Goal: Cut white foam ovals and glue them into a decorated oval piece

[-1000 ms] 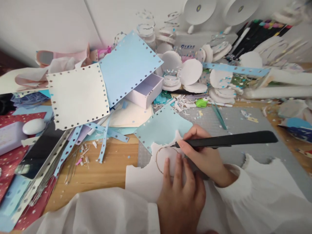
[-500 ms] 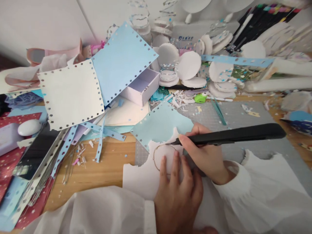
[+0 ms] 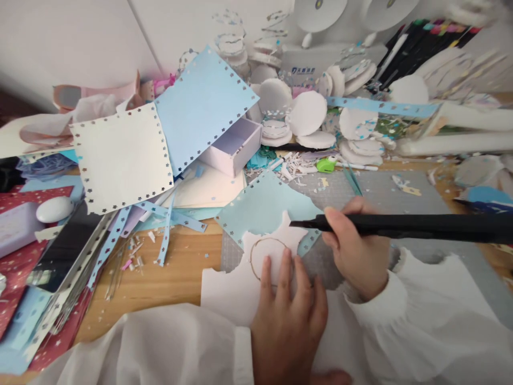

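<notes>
My left hand [image 3: 289,315] lies flat with fingers stretched out on a white sheet of paper [image 3: 230,291], pressing it onto the grey cutting mat [image 3: 401,200]. A brown ring [image 3: 267,259] is marked on the sheet just beyond my fingertips. My right hand [image 3: 356,248] is closed round a long black tool [image 3: 404,226] held level above the sheet, its pointed tip to the left, clear of the ring. A light blue torn sheet [image 3: 264,206] lies under the white one.
Star-punched white [image 3: 120,158] and blue [image 3: 204,104] cards lean at the back left over a lilac box [image 3: 232,149]. White paper discs [image 3: 308,112] pile behind the mat. Punched blue strips [image 3: 168,222] and scraps litter the wooden table [image 3: 160,278]. Papers stack at left.
My right hand has lifted the black tool off the brown ring and drawn it to the right. The left hand stays pressed on the white sheet.
</notes>
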`<state>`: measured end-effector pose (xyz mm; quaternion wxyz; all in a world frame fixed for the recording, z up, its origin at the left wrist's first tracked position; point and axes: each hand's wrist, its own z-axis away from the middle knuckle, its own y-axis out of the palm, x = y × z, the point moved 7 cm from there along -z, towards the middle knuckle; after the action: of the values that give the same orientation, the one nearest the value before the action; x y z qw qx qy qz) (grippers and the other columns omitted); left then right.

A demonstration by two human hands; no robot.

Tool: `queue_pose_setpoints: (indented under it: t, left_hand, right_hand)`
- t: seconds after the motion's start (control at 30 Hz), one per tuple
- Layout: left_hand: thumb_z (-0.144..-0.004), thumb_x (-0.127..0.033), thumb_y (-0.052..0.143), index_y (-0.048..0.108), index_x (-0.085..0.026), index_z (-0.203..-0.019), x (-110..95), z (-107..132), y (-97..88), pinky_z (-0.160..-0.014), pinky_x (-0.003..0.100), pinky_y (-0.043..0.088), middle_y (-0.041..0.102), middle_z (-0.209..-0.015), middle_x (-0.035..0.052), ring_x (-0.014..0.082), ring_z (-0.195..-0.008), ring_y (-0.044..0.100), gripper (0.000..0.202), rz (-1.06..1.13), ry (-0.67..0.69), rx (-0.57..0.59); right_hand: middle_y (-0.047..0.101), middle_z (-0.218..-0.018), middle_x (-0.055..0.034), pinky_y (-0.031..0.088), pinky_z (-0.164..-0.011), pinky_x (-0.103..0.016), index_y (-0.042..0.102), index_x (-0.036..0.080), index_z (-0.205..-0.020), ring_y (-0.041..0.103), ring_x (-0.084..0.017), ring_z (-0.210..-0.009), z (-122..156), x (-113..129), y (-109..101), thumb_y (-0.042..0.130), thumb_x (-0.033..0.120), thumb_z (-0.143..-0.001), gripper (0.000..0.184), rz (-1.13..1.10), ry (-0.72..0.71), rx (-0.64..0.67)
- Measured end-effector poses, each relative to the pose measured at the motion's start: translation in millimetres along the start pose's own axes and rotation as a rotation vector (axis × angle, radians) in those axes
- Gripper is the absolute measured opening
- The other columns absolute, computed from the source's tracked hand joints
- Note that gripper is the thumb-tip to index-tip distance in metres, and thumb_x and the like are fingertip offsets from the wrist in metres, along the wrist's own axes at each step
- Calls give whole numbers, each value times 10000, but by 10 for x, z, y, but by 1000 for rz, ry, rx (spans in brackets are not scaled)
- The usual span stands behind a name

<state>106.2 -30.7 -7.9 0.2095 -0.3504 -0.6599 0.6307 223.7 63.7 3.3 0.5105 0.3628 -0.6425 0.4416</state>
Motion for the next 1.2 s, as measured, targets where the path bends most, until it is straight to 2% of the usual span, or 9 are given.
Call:
queue_pose_setpoints:
  t: [0.1,0.17,0.27,0.43,0.67,0.83,0.93,1.07,1.2]
  left_hand:
    - [-746,-742,360,386,-86,-1349,-3,1,-11,-1046,643,80,363,-1410,292,488,-1343,245,891,36,-22,74]
    - [-769,-690,406,376,-87,-1357,5,3,-35,-1057,640,102,339,-1425,293,480,-1354,228,843,56,-41,104]
    - [-811,-631,406,393,-92,-1348,14,16,-81,-1070,620,150,334,-1439,272,458,-1362,231,760,87,-47,127]
    - [-840,-586,396,447,-78,-1305,45,74,-146,-1068,626,172,347,-1433,272,460,-1361,231,690,84,-71,131]
    - [-852,-553,399,411,-71,-1343,156,125,-195,-1101,544,210,307,-1467,247,427,-1379,213,688,108,-64,86]
    - [-842,-503,436,433,-22,-1321,342,91,-249,-1089,534,258,355,-1435,256,429,-1349,275,678,81,-102,55]
    - [-837,-452,464,497,-30,-1256,412,38,-290,-1024,540,356,450,-1362,249,426,-1286,374,596,68,-57,15]
    - [-866,-309,459,605,-82,-1061,522,-30,-392,-846,457,521,634,-1129,179,325,-1103,571,332,61,63,-173]
    - [-843,-182,479,641,-88,-970,584,-14,-493,-657,359,580,712,-961,124,259,-930,670,226,28,190,-405]
  right_hand:
    - [389,-449,90,258,-374,-263,494,273,-785,346,-107,-370,-46,48,23,578,377,-858,152,-154,11,71]
    - [522,-545,63,371,-423,-266,552,299,-971,473,-125,-438,-57,115,73,540,387,-883,125,-123,-52,183]
    - [679,-916,-19,527,-709,-347,526,307,-1206,656,-185,-783,-45,136,95,502,373,-905,309,106,-169,322]
    - [658,-1159,-46,432,-970,-460,518,301,-1274,605,-252,-1063,4,72,45,526,311,-895,379,496,-479,555]
    - [668,-1111,-77,466,-889,-451,519,272,-1282,630,-284,-994,-187,14,-377,534,365,-889,405,648,-470,380]
    - [683,-978,-66,476,-833,-418,524,273,-1259,642,-254,-902,-113,216,-560,502,388,-900,377,515,-353,184]
    - [629,-1117,-70,484,-771,-357,587,284,-1158,621,-219,-886,-3,376,-442,446,401,-924,297,333,-308,204]
    - [637,-940,-23,479,-707,-299,605,272,-1015,600,-159,-733,99,409,-119,524,335,-894,159,222,-288,299]
    - [617,-857,-8,475,-674,-267,575,242,-944,593,-159,-767,136,270,148,579,236,-845,99,168,-298,401]
